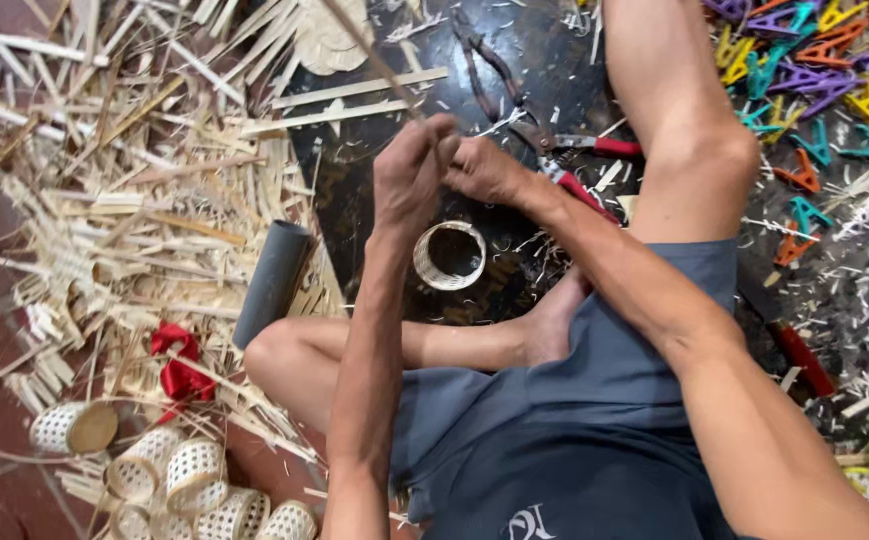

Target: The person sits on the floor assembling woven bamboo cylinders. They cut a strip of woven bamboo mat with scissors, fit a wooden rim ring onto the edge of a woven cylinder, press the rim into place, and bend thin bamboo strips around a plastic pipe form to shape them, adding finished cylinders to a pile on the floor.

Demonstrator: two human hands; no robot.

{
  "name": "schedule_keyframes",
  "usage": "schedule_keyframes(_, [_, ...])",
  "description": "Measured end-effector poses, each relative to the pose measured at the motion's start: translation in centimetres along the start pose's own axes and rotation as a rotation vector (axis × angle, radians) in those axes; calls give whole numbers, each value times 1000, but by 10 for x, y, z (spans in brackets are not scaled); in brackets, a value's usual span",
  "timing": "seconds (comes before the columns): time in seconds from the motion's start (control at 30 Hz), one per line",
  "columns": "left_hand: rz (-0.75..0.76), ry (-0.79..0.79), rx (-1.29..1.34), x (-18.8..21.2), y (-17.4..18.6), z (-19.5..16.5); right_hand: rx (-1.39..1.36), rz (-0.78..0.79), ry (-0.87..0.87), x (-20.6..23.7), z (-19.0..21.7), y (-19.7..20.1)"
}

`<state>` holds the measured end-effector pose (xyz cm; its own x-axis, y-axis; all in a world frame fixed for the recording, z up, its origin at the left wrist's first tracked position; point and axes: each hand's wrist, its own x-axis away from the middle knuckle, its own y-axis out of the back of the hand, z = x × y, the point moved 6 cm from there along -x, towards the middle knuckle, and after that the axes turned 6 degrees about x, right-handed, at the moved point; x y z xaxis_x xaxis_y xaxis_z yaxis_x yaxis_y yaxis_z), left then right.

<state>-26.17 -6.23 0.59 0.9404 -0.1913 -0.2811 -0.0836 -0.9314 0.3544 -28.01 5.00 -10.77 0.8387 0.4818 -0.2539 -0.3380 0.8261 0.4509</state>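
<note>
Above a woven ring (449, 255), both hands (409, 175) (484, 168) pinch a bamboo strip (369, 55)

No packages, labels, signs or screens are visible. The only marking noted is a small white emblem (531, 522) on the grey shirt (594, 440), bottom centre.

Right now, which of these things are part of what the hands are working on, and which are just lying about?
In hand: left hand and right hand gripping a thin bamboo strip.

Lying about: small woven ring, red-handled pliers, grey tube, coloured plastic clips, finished woven cups, red cloth.
</note>
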Motion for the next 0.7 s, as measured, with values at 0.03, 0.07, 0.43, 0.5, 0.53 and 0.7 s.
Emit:
schedule_keyframes(0.03, [-11, 31, 12, -2, 1, -1, 16, -26, 73, -3, 10, 5])
schedule_keyframes(0.07, [-12, 76, 26, -3, 3, -3, 42, -17, 23, -3, 17, 5])
schedule_keyframes(0.43, [-292, -129, 307, -39, 21, -66, 105, -311, -154, 8, 114, 19])
schedule_keyframes(0.5, [-215, -157, 432, -41, 20, -74, 8, -276, -38, 15, 120, 16])
schedule_keyframes(0.53, [-161, -132, 499, -41, 22, -76, -38, -260, 16, 20, 120, 19])
schedule_keyframes(0.7, [76, 120, 486, -28, 37, -78, 654, -212, -278, 62, 60, 90])
